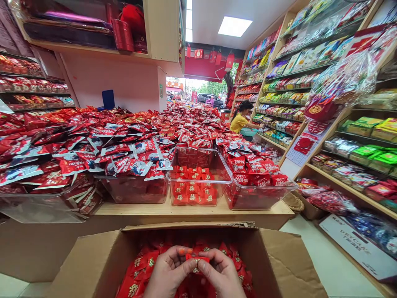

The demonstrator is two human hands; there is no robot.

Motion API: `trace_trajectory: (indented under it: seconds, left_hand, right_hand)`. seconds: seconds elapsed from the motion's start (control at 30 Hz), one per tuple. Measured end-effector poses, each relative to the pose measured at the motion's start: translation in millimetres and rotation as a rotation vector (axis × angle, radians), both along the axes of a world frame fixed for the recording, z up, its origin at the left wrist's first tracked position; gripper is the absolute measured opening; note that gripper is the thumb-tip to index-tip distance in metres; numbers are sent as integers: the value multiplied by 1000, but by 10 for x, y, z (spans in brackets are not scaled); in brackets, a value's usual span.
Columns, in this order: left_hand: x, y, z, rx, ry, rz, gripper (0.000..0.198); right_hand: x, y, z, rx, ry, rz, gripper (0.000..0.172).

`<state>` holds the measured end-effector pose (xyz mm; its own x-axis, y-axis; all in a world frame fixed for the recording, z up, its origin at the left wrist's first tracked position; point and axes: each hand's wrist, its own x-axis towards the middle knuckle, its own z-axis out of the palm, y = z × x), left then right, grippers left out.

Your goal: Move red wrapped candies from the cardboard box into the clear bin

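Observation:
Over an open cardboard box full of small red candy packets, my left hand and my right hand meet at the bottom centre. Both pinch the same red candy packet between thumbs and fingers. Straight ahead on the wooden counter stands a clear plastic bin, about half full of neatly stacked red packets of the same kind.
Heaps of red snack packets fill clear bins across the counter. Shelves of packaged goods line the right wall. A person in a yellow top bends at those shelves farther down the aisle. The white floor runs along the right.

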<state>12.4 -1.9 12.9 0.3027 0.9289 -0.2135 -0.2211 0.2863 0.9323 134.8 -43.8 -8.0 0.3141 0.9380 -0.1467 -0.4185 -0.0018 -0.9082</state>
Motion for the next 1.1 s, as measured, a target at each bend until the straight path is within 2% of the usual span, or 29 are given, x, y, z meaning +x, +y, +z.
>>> trace_trajectory:
  seconds: [0.33,0.7,1.0,1.1]
  left_hand:
    - [-26,10,-76,-25,0,-58,19]
    - [25,0,-77,-147,-114,65,20]
    - [25,-7,-74,-146,-129,77,23]
    - [18,-15,-63,-105,-74,34,20]
  right_hand:
    - [33,-9,12,-2,56,-20,25]
    - [40,18,-76,4,147,-18,23]
    - [34,21,-25,17,137,-27,21]
    - [36,17,-9,20,108,-34,21]
